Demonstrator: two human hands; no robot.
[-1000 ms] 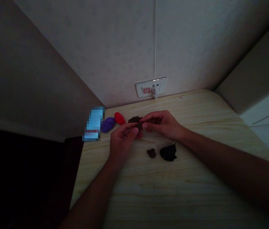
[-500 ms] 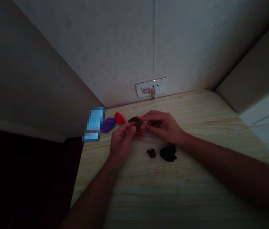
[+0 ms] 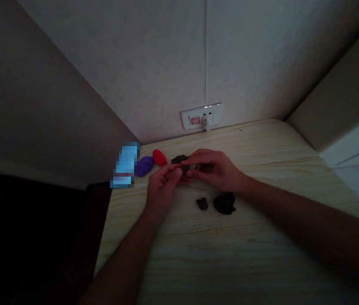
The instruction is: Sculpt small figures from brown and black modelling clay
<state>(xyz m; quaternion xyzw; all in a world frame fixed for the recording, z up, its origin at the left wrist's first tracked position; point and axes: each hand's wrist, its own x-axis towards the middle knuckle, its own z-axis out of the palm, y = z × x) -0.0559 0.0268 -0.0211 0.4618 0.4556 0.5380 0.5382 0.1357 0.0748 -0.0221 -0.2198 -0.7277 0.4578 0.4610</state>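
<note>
Near the back of the table, my left hand (image 3: 162,186) pinches a small piece of brown modelling clay (image 3: 185,169) between thumb and fingers. Opposite it, my right hand (image 3: 220,170) has its thumb and fingertips closed on the same piece. Just behind the fingertips lies a darker brown clay lump (image 3: 179,159), partly covered by the hands. Closer to me rests a small brown clay piece (image 3: 202,204) with two rounded bumps, and beside it a black clay lump (image 3: 224,203) with pointed corners.
Left of my hands lie a red clay lump (image 3: 160,158) and a purple one (image 3: 145,166), beside a pixelated light-blue object (image 3: 125,165) at the table's left edge. A wall socket (image 3: 201,116) with a white plug sits above the pale wooden table (image 3: 179,254).
My right hand's fingers have shifted slightly left and curled closer over the clay; the brown patch seen under that hand is now mostly hidden. My left hand has barely moved.
</note>
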